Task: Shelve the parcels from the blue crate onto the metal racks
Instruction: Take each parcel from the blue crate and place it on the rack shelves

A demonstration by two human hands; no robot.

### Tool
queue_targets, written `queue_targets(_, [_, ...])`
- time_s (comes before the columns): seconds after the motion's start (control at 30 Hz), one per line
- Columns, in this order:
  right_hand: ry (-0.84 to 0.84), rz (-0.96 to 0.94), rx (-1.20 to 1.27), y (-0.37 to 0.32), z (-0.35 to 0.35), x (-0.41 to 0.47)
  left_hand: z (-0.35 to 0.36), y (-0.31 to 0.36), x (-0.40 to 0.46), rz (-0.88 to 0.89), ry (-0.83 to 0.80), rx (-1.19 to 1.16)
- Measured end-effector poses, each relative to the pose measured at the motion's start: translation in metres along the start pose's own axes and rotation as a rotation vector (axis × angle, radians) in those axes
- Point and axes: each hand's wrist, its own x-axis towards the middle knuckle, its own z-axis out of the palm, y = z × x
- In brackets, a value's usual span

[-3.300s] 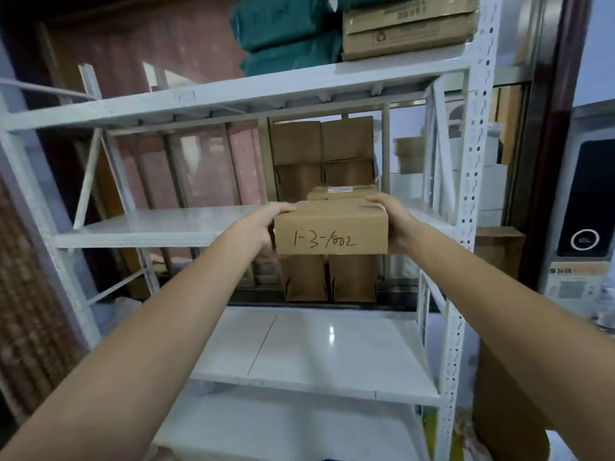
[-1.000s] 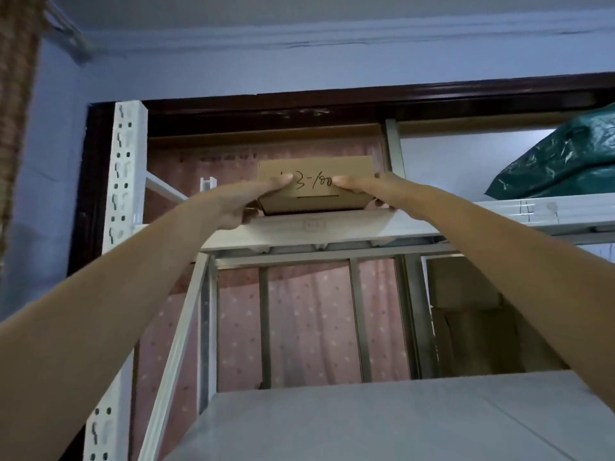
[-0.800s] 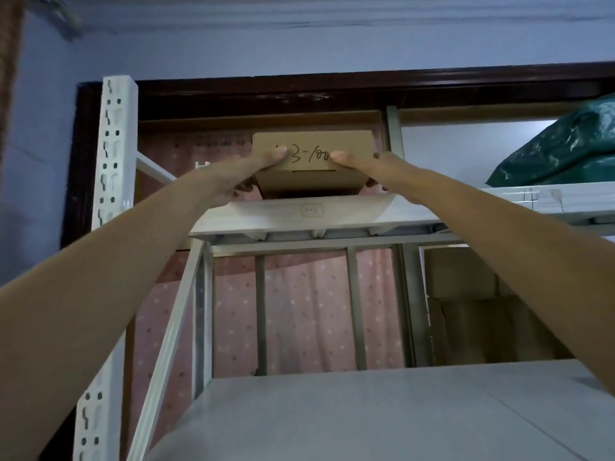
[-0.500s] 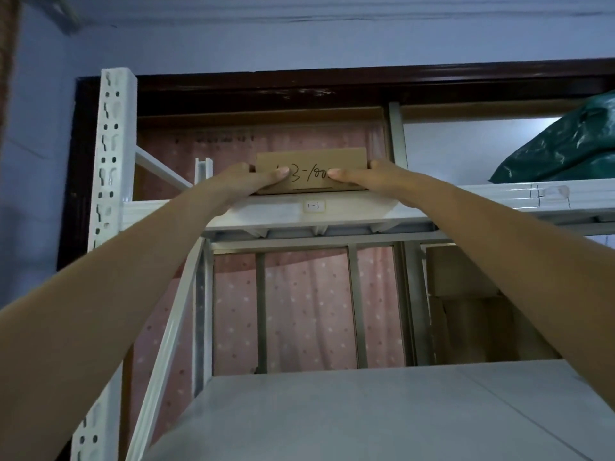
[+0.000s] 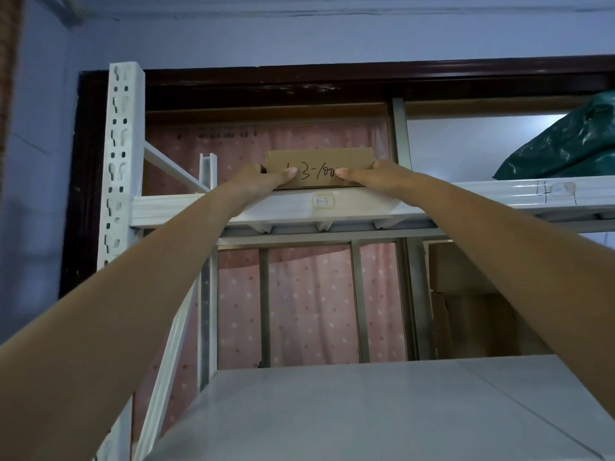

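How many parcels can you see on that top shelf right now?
2: the cardboard box gripped by left hand and right hand above the 1-3 label, and a green bag far right. Others may sit hidden behind.

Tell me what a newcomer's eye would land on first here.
First, the cardboard box with handwritten numbers, at the front edge of the rack's top shelf, directly above a small "1-3" label. The left hand and right hand press against its two ends, bare forearms reaching up from below. At far right on the same shelf, a dark green plastic-wrapped bundle stands out.
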Motion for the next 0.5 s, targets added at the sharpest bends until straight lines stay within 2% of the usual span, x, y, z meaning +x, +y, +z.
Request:
queue_targets(0.17, [0.124, 0.049, -0.084, 0.001, 0.004, -0.009, 0.000, -0.002, -0.006, 0.008, 0.066, 0.088])
queue_targets(0.23, [0.219, 0.038, -0.078, 0.004, 0.008, -0.017, 0.002, -0.006, -0.012, 0.057, 0.192, 0.116])
queue_targets(0.33, [0.510, -0.056, 0.021, 0.014, 0.017, -0.033, 0.016, -0.018, -0.037, 0.233, 0.564, 0.167])
queue_targets(0.4, [0.683, -0.121, -0.050, 0.024, 0.027, -0.051, 0.034, -0.027, -0.059, 0.339, 0.743, 0.265])
queue_targets(0.5, [0.772, -0.163, -0.138, 0.049, 0.044, -0.080, 0.065, -0.038, -0.086, 0.395, 0.734, 0.243])
